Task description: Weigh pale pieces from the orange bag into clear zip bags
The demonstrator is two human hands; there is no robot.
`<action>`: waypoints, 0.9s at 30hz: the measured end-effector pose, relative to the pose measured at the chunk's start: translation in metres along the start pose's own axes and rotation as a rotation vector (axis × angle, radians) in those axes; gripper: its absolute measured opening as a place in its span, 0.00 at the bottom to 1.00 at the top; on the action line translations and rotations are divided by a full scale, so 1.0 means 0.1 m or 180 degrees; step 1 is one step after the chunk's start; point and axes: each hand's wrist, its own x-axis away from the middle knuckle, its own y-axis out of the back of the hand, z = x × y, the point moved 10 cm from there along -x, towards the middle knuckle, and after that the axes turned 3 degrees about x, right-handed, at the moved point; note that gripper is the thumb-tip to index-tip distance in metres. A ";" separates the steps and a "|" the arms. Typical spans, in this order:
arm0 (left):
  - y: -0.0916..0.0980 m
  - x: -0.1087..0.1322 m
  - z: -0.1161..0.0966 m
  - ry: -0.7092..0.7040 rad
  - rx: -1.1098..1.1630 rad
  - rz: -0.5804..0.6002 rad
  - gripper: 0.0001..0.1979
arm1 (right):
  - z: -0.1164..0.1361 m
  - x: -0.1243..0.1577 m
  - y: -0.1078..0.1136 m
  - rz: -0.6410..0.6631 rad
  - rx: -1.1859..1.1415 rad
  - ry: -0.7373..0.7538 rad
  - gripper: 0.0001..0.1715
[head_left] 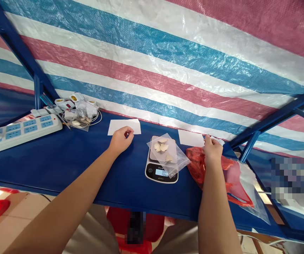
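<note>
My left hand [120, 140] sits with its fingers curled at the white paper slip [124, 126]; I can't tell if they grip it. My right hand [212, 150] is clenched on the red bag [231, 176]. The clear pouch [167, 151] on the scale [161, 171] lies between my hands, nearer the right.

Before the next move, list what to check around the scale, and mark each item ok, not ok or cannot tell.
1. The clear bag with pale pieces lies on the scale: ok, though it overhangs the right side.
2. The display is lit: ok.
3. The reading is legible: cannot tell, the digits are blurred.
4. The clear bag is apart from the red bag: cannot tell, their edges meet in this view.
5. The left hand is off the scale: ok, it rests on a white sheet.
6. The right hand is off the scale: ok, it is at the red bag's top edge.
</note>
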 end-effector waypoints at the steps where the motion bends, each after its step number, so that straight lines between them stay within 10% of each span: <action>1: 0.00 0.00 0.01 0.0035 0.0018 0.0012 0.10 | -0.01 0.01 -0.02 0.0055 -0.0116 -0.0057 0.15; 16: 0.03 -0.02 0.12 0.0223 0.0232 -0.0035 0.10 | 0.28 0.39 -0.03 0.0567 -0.1057 -0.0174 0.14; 27: -0.05 -0.04 0.11 0.0138 0.0357 0.0160 0.09 | 0.38 1.69 -0.09 0.1486 0.2831 0.2226 0.27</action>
